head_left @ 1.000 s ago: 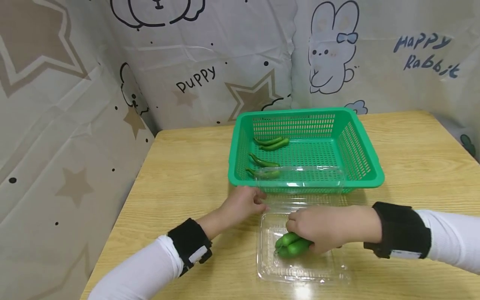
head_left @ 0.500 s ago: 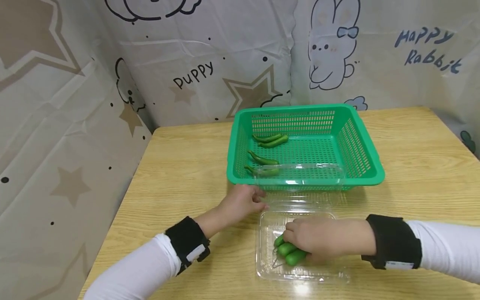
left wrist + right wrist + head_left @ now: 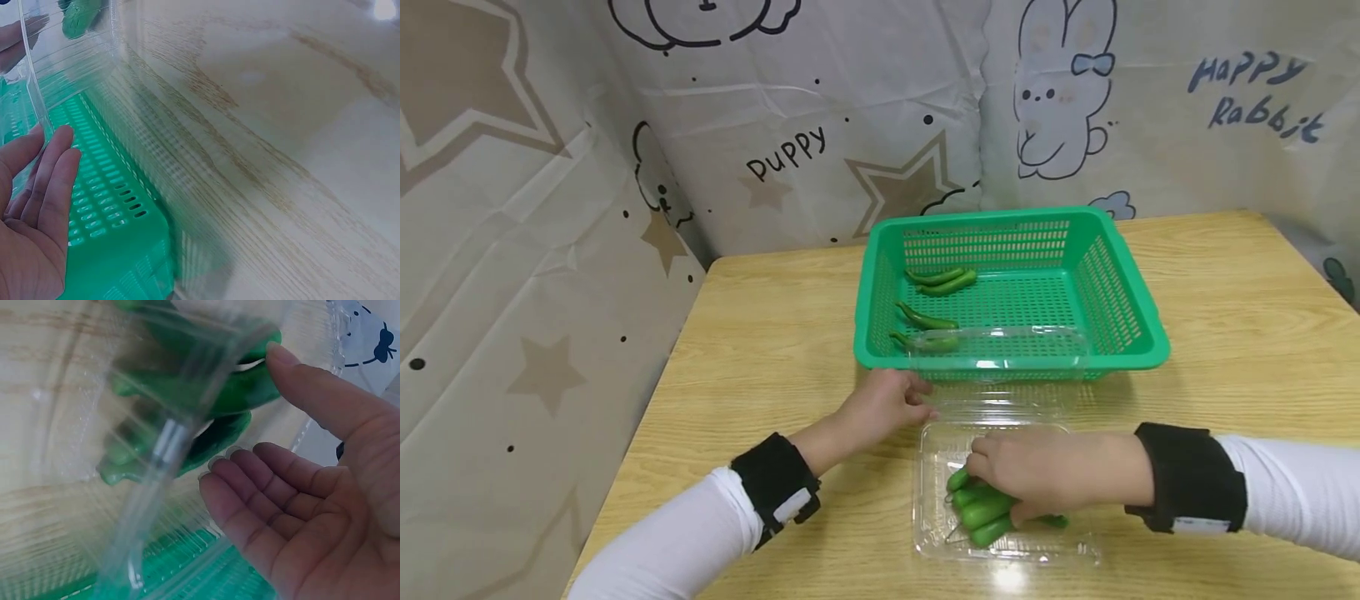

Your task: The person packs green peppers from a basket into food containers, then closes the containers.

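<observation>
From where I sit, I see a tray (image 3: 934, 543) of green peppers (image 3: 988, 510) in the nearer part of the tabletop (image 3: 760, 350), the visible pepper ends mostly pointing toward its left edge. The right grip (image 3: 1045, 471) sits over them, spread wide, its thumb at one pepper's end and its fingers curled round none; I read that as a light touch to keep the bunch flat. The left grip (image 3: 880, 408) is at the tray's far left corner, relaxed, a narrow gap between thumb and forefinger, probably to steady the plastic, though I cannot tell whether it presses. The lid (image 3: 1000, 365) tips back over the near rim of the basket (image 3: 1030, 296), presumably so the tray can be reached from above. The basket, with four more peppers (image 3: 947, 284) along its left, stands toward the far edge, before the cloth (image 3: 737, 117). Lid and basket crowd the tray's far side; I find more room toward the left and right edges. The near edge is out of view.
</observation>
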`<state>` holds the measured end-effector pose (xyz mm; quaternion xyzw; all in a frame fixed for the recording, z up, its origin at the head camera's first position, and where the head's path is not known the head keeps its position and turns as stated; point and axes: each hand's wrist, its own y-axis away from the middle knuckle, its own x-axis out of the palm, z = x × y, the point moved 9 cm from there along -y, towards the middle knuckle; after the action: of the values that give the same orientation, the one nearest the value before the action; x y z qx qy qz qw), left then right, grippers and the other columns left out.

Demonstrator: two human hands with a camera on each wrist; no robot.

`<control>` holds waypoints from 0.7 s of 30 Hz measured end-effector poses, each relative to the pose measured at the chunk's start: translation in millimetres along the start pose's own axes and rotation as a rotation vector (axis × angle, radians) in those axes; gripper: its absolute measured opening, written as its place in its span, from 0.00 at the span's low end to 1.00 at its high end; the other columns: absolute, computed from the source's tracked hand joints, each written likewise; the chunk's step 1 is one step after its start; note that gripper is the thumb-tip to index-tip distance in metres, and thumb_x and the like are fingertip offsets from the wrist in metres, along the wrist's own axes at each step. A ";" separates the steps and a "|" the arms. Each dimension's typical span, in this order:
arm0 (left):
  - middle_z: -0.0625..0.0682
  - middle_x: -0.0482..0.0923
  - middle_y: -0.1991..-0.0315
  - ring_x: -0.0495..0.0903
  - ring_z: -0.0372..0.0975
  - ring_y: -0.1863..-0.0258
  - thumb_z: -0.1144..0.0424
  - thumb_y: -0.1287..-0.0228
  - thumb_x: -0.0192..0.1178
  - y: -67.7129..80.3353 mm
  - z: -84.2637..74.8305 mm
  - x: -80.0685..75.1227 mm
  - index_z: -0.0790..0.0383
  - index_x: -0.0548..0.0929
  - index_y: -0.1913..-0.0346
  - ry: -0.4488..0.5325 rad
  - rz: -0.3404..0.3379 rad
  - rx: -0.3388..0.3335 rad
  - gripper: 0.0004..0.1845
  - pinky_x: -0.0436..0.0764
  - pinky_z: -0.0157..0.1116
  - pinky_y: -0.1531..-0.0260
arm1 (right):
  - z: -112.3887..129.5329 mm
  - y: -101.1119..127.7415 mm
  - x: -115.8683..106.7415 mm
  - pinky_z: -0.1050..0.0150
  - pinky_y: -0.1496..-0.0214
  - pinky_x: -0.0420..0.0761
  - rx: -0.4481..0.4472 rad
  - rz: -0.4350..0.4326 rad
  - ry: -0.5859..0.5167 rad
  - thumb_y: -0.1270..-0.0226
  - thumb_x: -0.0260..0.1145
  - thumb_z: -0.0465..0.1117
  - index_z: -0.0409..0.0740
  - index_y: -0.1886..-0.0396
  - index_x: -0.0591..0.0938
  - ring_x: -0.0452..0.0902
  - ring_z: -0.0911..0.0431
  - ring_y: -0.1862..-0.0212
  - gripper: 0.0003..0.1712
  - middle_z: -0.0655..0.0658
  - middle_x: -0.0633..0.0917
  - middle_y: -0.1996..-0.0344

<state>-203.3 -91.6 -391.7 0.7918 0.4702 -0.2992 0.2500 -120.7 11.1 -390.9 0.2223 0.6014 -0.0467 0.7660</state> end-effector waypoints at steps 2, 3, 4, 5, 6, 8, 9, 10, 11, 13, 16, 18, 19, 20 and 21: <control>0.55 0.85 0.69 0.76 0.31 0.77 0.65 0.44 0.67 -0.1 0.7 -0.2 0.73 0.83 0.55 -0.001 -0.002 -0.001 0.16 0.75 0.26 0.78 | -0.7 0.3 -3.1 0.69 0.56 0.79 0.001 -0.014 -0.001 0.54 0.76 0.50 0.46 0.54 0.74 0.72 0.64 0.60 0.29 0.55 0.76 0.63; 0.55 0.85 0.69 0.77 0.31 0.77 0.64 0.44 0.67 -0.2 0.5 -0.5 0.73 0.83 0.55 -0.003 -0.003 0.002 0.16 0.75 0.26 0.78 | -0.8 0.6 -5.1 0.69 0.58 0.79 -0.002 -0.028 0.001 0.53 0.75 0.50 0.46 0.55 0.74 0.72 0.64 0.61 0.28 0.55 0.75 0.64; 0.55 0.85 0.69 0.77 0.31 0.76 0.64 0.44 0.67 -0.4 0.5 -0.6 0.73 0.83 0.56 -0.006 -0.004 0.005 0.16 0.75 0.26 0.77 | -1.4 0.7 -7.1 0.69 0.59 0.79 -0.001 -0.041 -0.001 0.53 0.75 0.50 0.46 0.56 0.74 0.72 0.64 0.62 0.27 0.55 0.75 0.65; 0.55 0.85 0.69 0.77 0.31 0.76 0.64 0.44 0.67 -0.6 0.2 -0.6 0.73 0.83 0.56 -0.010 -0.004 0.011 0.16 0.76 0.26 0.77 | -1.9 0.8 -9.2 0.69 0.60 0.78 -0.002 -0.056 -0.001 0.52 0.75 0.49 0.47 0.57 0.74 0.72 0.64 0.63 0.26 0.55 0.74 0.66; 0.56 0.85 0.69 0.78 0.31 0.76 0.64 0.44 0.67 -0.9 -0.5 -0.6 0.73 0.83 0.56 -0.016 -0.003 0.016 0.16 0.76 0.26 0.77 | -2.4 1.2 -11.8 0.69 0.61 0.78 -0.001 -0.073 0.004 0.52 0.75 0.49 0.46 0.58 0.74 0.72 0.64 0.63 0.26 0.55 0.75 0.66; 0.56 0.85 0.69 0.78 0.32 0.75 0.64 0.45 0.67 -2.0 -2.1 -0.6 0.73 0.83 0.56 -0.038 -0.001 0.026 0.16 0.76 0.26 0.77 | -4.2 1.6 -15.9 0.69 0.62 0.78 0.006 -0.089 -0.004 0.51 0.75 0.50 0.45 0.58 0.74 0.73 0.63 0.63 0.25 0.54 0.75 0.66; 0.56 0.85 0.69 0.79 0.32 0.75 0.64 0.45 0.67 -2.6 -2.6 -0.3 0.72 0.83 0.56 -0.046 0.002 0.028 0.16 0.76 0.26 0.76 | -5.2 1.6 -18.0 0.68 0.61 0.78 0.013 -0.093 -0.014 0.51 0.75 0.49 0.45 0.58 0.74 0.73 0.62 0.63 0.26 0.53 0.76 0.65; 0.56 0.85 0.68 0.79 0.33 0.74 0.64 0.45 0.67 -3.2 -2.9 0.1 0.72 0.83 0.56 -0.055 0.004 0.028 0.16 0.76 0.26 0.76 | -6.4 1.7 -19.8 0.68 0.61 0.78 0.019 -0.095 -0.023 0.51 0.75 0.49 0.44 0.57 0.74 0.74 0.62 0.63 0.25 0.53 0.76 0.65; 0.56 0.85 0.68 0.80 0.33 0.74 0.64 0.45 0.67 -3.5 -3.1 0.4 0.72 0.83 0.56 -0.062 0.006 0.029 0.16 0.76 0.26 0.76 | -6.8 2.2 -22.3 0.68 0.61 0.79 0.018 -0.101 -0.022 0.51 0.74 0.48 0.43 0.56 0.75 0.75 0.61 0.62 0.25 0.52 0.77 0.65; 0.56 0.85 0.67 0.81 0.35 0.72 0.64 0.45 0.67 -3.7 -2.7 1.0 0.72 0.83 0.56 -0.067 0.008 0.028 0.16 0.77 0.27 0.75 | -7.8 3.4 -27.5 0.68 0.61 0.79 0.024 -0.106 -0.028 0.50 0.73 0.48 0.42 0.55 0.75 0.75 0.61 0.63 0.26 0.51 0.77 0.64; 0.57 0.85 0.66 0.83 0.38 0.70 0.64 0.44 0.67 -2.1 -1.1 0.8 0.72 0.83 0.56 -0.055 0.008 0.030 0.16 0.78 0.27 0.73 | -8.1 7.1 -39.2 0.69 0.67 0.78 0.011 -0.147 -0.010 0.46 0.72 0.49 0.42 0.56 0.76 0.75 0.62 0.66 0.23 0.52 0.77 0.67; 0.57 0.85 0.65 0.83 0.38 0.68 0.64 0.44 0.67 -0.2 0.3 -0.8 0.72 0.83 0.56 -0.044 0.000 0.029 0.16 0.78 0.27 0.72 | -7.8 9.7 -49.5 0.69 0.67 0.78 0.004 -0.173 0.001 0.45 0.71 0.50 0.42 0.57 0.76 0.76 0.62 0.67 0.23 0.52 0.77 0.68; 0.57 0.85 0.64 0.83 0.38 0.68 0.64 0.44 0.66 -0.4 0.2 -0.6 0.71 0.83 0.56 -0.042 -0.001 0.031 0.16 0.78 0.27 0.72 | -8.5 12.1 -53.7 0.69 0.68 0.78 0.007 -0.183 0.003 0.44 0.71 0.51 0.42 0.57 0.76 0.76 0.62 0.67 0.22 0.53 0.78 0.68; 0.57 0.85 0.65 0.83 0.38 0.69 0.64 0.44 0.66 -0.6 0.2 -0.5 0.71 0.83 0.55 -0.037 -0.001 0.031 0.16 0.78 0.28 0.73 | -9.4 14.3 -57.5 0.68 0.67 0.79 0.010 -0.189 0.004 0.44 0.70 0.51 0.42 0.56 0.76 0.76 0.61 0.67 0.22 0.52 0.78 0.68; 0.57 0.85 0.65 0.82 0.38 0.70 0.64 0.44 0.67 -0.9 0.0 -0.5 0.71 0.83 0.55 -0.035 -0.004 0.030 0.16 0.78 0.28 0.73 | -10.1 16.3 -61.5 0.67 0.65 0.80 0.018 -0.184 -0.004 0.43 0.70 0.50 0.41 0.54 0.76 0.78 0.60 0.64 0.23 0.51 0.79 0.66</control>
<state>-204.2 -91.5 -391.5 0.7892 0.4626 -0.3206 0.2456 -141.1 17.7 -330.2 0.1731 0.6172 -0.1229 0.7576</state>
